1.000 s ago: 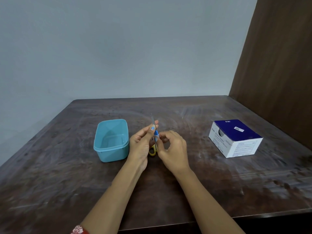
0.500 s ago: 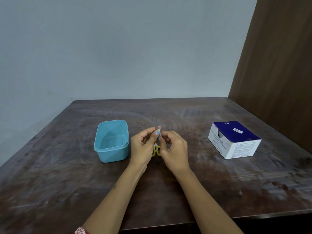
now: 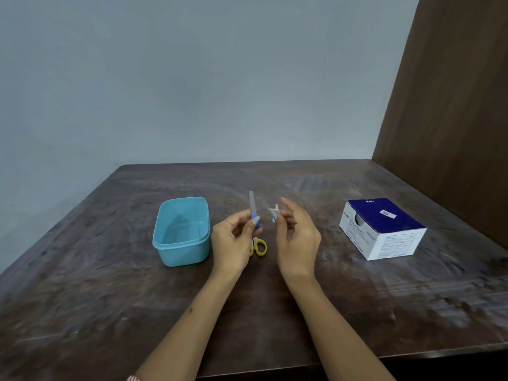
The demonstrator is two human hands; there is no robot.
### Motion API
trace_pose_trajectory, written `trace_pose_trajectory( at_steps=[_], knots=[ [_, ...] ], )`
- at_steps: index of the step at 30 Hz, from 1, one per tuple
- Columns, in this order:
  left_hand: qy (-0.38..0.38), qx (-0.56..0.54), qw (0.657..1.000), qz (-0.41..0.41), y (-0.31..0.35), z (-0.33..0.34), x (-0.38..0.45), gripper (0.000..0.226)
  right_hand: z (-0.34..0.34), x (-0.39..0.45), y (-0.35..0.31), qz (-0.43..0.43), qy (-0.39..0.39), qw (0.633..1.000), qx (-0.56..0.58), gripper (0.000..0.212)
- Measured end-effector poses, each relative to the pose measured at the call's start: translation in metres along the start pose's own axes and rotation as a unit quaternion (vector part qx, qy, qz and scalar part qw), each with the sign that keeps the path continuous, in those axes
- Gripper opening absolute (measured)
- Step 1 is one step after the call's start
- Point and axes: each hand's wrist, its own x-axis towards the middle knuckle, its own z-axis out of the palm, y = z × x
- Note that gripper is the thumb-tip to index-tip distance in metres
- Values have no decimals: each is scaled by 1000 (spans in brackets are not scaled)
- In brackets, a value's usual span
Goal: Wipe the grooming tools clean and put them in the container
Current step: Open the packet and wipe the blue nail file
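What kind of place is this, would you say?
Probably a plain room at home: a worn dark wooden table against a bare grey wall, holding a teal plastic container and a blue-and-white swab box.

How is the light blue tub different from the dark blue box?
The light blue tub is open on top, and nothing shows inside; the dark blue box is closed on top apart from a small round opening. The tub is one plain colour; the box has white sides with printed writing and a small label. The tub sits next to the left hand; the box stands further off, past the right hand. Both rest on the brown table.
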Motion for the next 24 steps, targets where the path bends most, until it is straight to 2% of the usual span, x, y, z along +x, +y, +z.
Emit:
trace_pose_trajectory(
  at_steps=[2,4,7,13,18,24],
  knots=[
    [-18,28,999,-12,-1,0,-1,21,-1,0,-3,-20,2,1000,20,18],
    [-30,58,998,-17,-1,0,-2,23,-2,-1,-3,-77,-13,997,4,13],
    [-34,87,995,-21,-1,-1,-2,24,-1,-3,-1,-121,-45,991,-25,18],
    [-88,104,989,-54,3,0,-7,18,-2,1,2,-112,-10,994,-14,18],
    [-133,135,981,-33,5,2,-12,23,-3,3,6,-104,23,994,-24,19],
    [-64,124,990,-15,5,-1,-9,18,3,-3,5,-94,-33,995,-29,17]
  ],
)
